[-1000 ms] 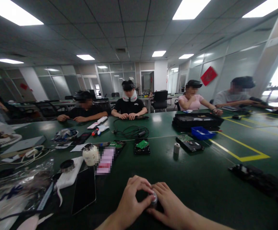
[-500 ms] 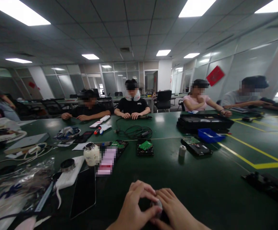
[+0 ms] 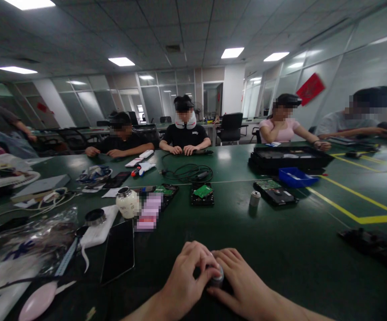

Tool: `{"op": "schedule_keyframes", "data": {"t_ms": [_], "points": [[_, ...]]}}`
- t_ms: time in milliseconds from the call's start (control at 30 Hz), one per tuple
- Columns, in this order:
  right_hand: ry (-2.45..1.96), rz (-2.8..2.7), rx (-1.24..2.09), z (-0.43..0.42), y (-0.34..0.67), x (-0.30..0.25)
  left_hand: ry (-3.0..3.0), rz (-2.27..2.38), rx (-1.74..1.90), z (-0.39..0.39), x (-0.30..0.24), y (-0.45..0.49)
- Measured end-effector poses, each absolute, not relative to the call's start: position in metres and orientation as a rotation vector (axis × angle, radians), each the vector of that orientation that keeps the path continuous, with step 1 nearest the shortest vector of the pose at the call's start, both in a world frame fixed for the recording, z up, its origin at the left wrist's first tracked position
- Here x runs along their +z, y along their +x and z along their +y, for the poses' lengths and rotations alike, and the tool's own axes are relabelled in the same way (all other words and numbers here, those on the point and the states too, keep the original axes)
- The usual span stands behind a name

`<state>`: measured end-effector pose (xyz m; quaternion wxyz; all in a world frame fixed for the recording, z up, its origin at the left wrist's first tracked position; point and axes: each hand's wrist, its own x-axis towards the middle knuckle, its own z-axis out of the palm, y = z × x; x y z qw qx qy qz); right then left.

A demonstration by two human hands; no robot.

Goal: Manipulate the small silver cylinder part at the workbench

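Near the table's front edge, my left hand (image 3: 188,278) is closed, with its thumb and fingers pinching the top of a small silver cylinder (image 3: 217,280). My right hand (image 3: 242,281) curls round the far and right sides of the same cylinder, its thumb on the near side. Fingers cover much of the cylinder, which seems to stand on the green table (image 3: 290,249). Farther off, a similar silver cylinder (image 3: 254,199) stands upright beside a hard drive with a circuit board (image 3: 275,193).
Left of my hands lie a dark tablet (image 3: 118,252), a cream jar (image 3: 127,203) and plastic bags (image 3: 36,245). Ahead are another hard drive (image 3: 202,193), a coiled black cable (image 3: 191,173) and a blue tray (image 3: 296,177). Several people sit across the table.
My view has tilted down slightly, so everything sits higher in the picture. My left fingers have drawn in closer round the cylinder's top; my right hand stays round its side.
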<state>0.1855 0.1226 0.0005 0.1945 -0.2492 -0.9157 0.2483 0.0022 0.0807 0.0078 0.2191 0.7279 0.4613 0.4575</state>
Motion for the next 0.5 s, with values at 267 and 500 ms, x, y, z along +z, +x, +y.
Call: {"op": "schedule_keyframes", "data": {"t_ms": [267, 500], "points": [[-0.739, -2.593, 0.683, 0.121, 0.186, 0.002, 1.819, 1.250, 1.473, 0.086, 0.008, -0.001], [-0.787, -2.589, 0.684, 0.121, 0.187, 0.003, 1.784, 1.625, 1.333, 0.123, -0.010, -0.038]]}}
